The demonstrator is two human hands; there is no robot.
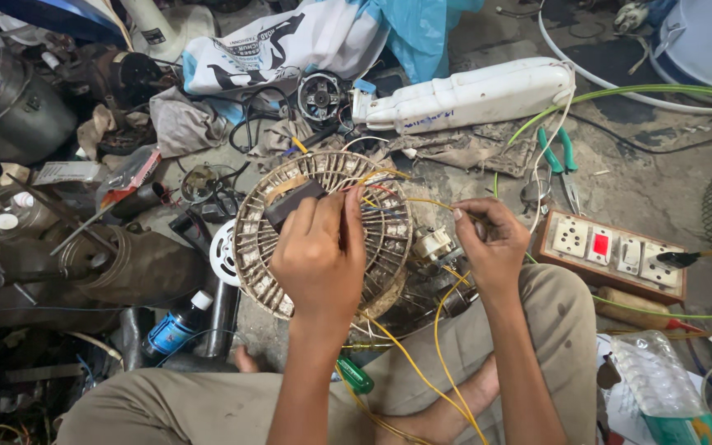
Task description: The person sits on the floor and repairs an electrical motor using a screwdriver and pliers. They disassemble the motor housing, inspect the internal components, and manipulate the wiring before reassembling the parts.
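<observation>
A round stator [323, 235] is steadied upright on the floor between the knees by the left hand [319, 255]; its fingers are curled over the top of the core beside a dark block [290, 204]. A yellow wire [438, 330] is pinched narrowly by the right hand [492, 243] (just right of the stator, the nearer hand); the wire trails down toward the feet. A switchboard [611, 255] lies farther right.

Left hand [319, 255] rests on round fan stator [323, 235], fingers on black capacitor [290, 202]. Right hand [492, 243] pinches yellow wire [442, 330] beside stator. Wooden switchboard [611, 255] at right, green-handled pliers [560, 156] above it. White fan housing [471, 97] farther back on floor [653, 181].
</observation>
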